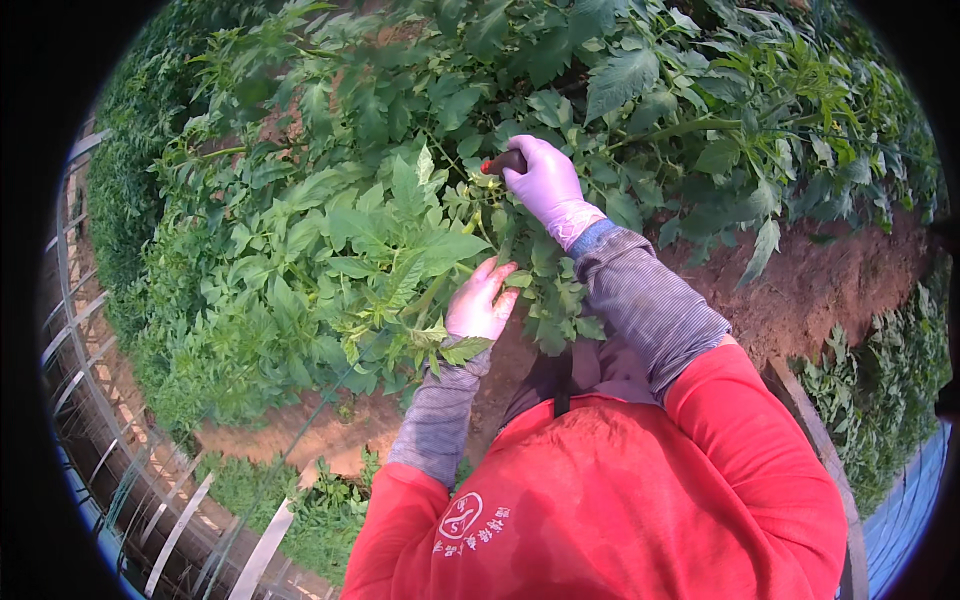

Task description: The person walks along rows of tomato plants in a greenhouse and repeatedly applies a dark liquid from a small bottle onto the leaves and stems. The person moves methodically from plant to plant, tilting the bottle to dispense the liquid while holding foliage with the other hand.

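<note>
My right hand (546, 180), in a thin pale purple glove, grips a small dark object with a red tip (498, 163), perhaps a bottle. Just beneath that tip is a cluster of small yellowish tomato flowers (491, 189). Lower and to the left, my left hand (484, 300) reaches in among the leaves of a tomato plant (390, 240). It looks gloved too, with brownish stains on the fingers. Those fingers are spread beside a thick green stem (431, 294) and touch the foliage; whether they hold the stem is hidden.
Dense tomato plants (630, 82) fill the ground ahead and to the left. A taut green string (304, 429) runs up past the lower leaves. Bare reddish soil (810, 277) shows at right. Metal greenhouse framing (75, 322) curves along the left, and a plank-like edge (814, 427) lies at lower right.
</note>
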A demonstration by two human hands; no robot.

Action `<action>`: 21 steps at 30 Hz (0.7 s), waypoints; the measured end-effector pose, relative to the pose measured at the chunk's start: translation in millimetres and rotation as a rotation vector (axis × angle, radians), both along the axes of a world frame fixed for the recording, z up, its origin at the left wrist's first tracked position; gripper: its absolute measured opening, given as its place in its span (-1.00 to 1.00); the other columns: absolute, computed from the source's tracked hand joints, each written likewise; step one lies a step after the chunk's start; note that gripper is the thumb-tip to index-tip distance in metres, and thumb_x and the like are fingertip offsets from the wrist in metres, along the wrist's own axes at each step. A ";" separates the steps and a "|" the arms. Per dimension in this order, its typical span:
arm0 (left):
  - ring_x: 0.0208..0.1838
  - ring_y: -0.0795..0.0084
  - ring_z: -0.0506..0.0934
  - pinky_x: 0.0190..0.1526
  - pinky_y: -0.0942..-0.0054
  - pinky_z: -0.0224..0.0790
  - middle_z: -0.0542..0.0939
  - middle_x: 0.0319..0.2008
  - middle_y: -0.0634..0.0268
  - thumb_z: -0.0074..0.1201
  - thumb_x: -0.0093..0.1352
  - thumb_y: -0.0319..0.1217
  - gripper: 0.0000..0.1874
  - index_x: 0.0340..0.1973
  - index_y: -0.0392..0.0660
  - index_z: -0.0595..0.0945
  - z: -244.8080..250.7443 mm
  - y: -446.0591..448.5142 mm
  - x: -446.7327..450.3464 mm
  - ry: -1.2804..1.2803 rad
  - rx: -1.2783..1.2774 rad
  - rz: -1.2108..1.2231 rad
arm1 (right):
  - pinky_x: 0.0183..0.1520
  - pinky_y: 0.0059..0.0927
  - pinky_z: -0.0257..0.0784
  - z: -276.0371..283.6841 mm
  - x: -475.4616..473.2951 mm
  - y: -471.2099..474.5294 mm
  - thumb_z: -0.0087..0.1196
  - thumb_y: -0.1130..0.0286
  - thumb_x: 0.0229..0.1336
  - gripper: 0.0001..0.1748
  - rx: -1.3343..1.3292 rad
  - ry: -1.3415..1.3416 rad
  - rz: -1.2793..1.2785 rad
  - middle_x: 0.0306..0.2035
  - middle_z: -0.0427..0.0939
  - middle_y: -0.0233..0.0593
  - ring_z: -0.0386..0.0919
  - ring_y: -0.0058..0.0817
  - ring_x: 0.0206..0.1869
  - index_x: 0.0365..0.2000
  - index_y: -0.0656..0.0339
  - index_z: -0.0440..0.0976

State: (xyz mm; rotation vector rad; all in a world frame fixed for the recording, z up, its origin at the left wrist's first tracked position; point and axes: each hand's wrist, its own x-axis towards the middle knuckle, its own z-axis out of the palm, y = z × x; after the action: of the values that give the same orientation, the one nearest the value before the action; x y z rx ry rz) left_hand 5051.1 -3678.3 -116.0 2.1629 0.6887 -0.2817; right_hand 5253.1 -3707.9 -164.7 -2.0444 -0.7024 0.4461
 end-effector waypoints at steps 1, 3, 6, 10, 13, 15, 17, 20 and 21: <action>0.11 0.07 0.37 0.09 0.34 0.21 0.35 0.08 -0.05 0.02 0.25 -0.32 -0.61 0.00 -0.04 0.47 -0.1 1.5 0.3 -0.004 -0.016 0.004 | -0.21 -0.33 0.42 1.4 -0.8 0.4 0.12 0.43 -0.17 -0.67 -0.005 0.016 0.013 -0.34 0.50 -0.11 0.49 -0.17 -0.28 -0.27 0.19 0.41; 0.11 0.05 0.37 0.09 0.32 0.21 0.35 0.09 -0.06 0.01 0.25 -0.31 -0.61 0.01 -0.04 0.47 -0.6 3.5 1.3 -0.016 0.043 -0.036 | -0.21 -0.33 0.42 3.5 -3.6 3.9 0.12 0.42 -0.17 -0.68 0.037 0.011 0.022 -0.35 0.50 -0.12 0.49 -0.17 -0.28 -0.28 0.19 0.41; 0.02 0.03 0.42 0.00 0.27 0.28 0.38 0.05 -0.02 0.01 0.24 -0.28 -0.61 -0.02 -0.04 0.47 -1.1 5.0 1.4 -0.044 0.124 -0.071 | -0.19 -0.34 0.41 6.5 -11.3 11.5 0.12 0.42 -0.17 -0.69 -0.017 0.053 0.072 -0.34 0.50 -0.12 0.49 -0.16 -0.27 -0.29 0.19 0.42; 0.03 0.04 0.43 0.01 0.29 0.30 0.35 0.09 -0.01 0.00 0.26 -0.18 -0.58 0.00 -0.06 0.46 -5.1 2.0 5.2 -0.110 0.072 -0.046 | -0.15 -0.39 0.40 20.7 -6.6 -6.8 0.12 0.40 -0.15 -0.65 0.006 0.252 -0.106 -0.32 0.50 -0.10 0.50 -0.23 -0.26 -0.24 0.20 0.41; 0.08 0.10 0.40 0.05 0.33 0.28 0.29 0.14 -0.04 -0.01 0.27 -0.15 -0.53 0.04 -0.10 0.43 -2.9 -5.3 6.6 -0.135 0.072 0.016 | -0.12 -0.52 0.37 49.4 -2.5 -47.5 0.16 0.38 -0.13 -0.59 0.207 0.413 -0.274 -0.32 0.50 -0.23 0.47 -0.50 -0.24 -0.19 0.21 0.38; 0.17 0.09 0.31 0.13 0.33 0.19 0.19 0.21 -0.03 0.02 0.27 -0.24 -0.50 0.08 -0.14 0.37 -0.2 -11.4 8.0 -0.174 0.065 0.009 | -0.11 -0.54 0.36 69.1 -2.0 -88.4 0.16 0.40 -0.09 -0.60 0.266 0.442 -0.289 -0.28 0.49 -0.31 0.44 -0.58 -0.22 -0.17 0.23 0.37; 0.24 0.08 0.20 0.21 0.31 0.05 0.14 0.24 -0.01 0.03 0.27 -0.27 -0.48 0.11 -0.16 0.34 4.1 -21.0 10.0 -0.205 0.027 0.052 | -0.11 -0.51 0.36 87.1 -7.3 -137.0 0.15 0.35 -0.08 -0.58 0.379 0.576 -0.324 -0.29 0.47 -0.30 0.43 -0.57 -0.23 -0.16 0.22 0.36; 0.25 0.07 0.18 0.20 0.28 0.07 0.07 0.27 0.04 0.05 0.21 -0.43 -0.46 0.13 -0.07 0.33 14.8 -35.8 15.3 -0.140 0.129 0.013 | -0.11 -0.54 0.34 111.3 -19.6 -217.5 0.14 0.36 -0.05 -0.60 0.350 0.630 -0.423 -0.24 0.44 -0.32 0.38 -0.61 -0.19 -0.14 0.23 0.35; 0.24 0.06 0.18 0.19 0.27 0.08 0.07 0.27 0.04 0.04 0.21 -0.44 -0.45 0.13 -0.05 0.32 18.7 -41.6 18.1 -0.200 0.123 0.000 | -0.11 -0.54 0.33 117.5 -24.4 -244.0 0.14 0.37 -0.05 -0.59 0.388 0.650 -0.462 -0.23 0.43 -0.31 0.38 -0.61 -0.18 -0.14 0.23 0.35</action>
State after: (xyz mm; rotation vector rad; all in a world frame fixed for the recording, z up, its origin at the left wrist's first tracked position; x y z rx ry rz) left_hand 5069.2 -3719.9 -97.2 2.2699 0.6051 -0.0224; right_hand 5228.7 -3952.0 -47.2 -1.4952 0.0801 0.6009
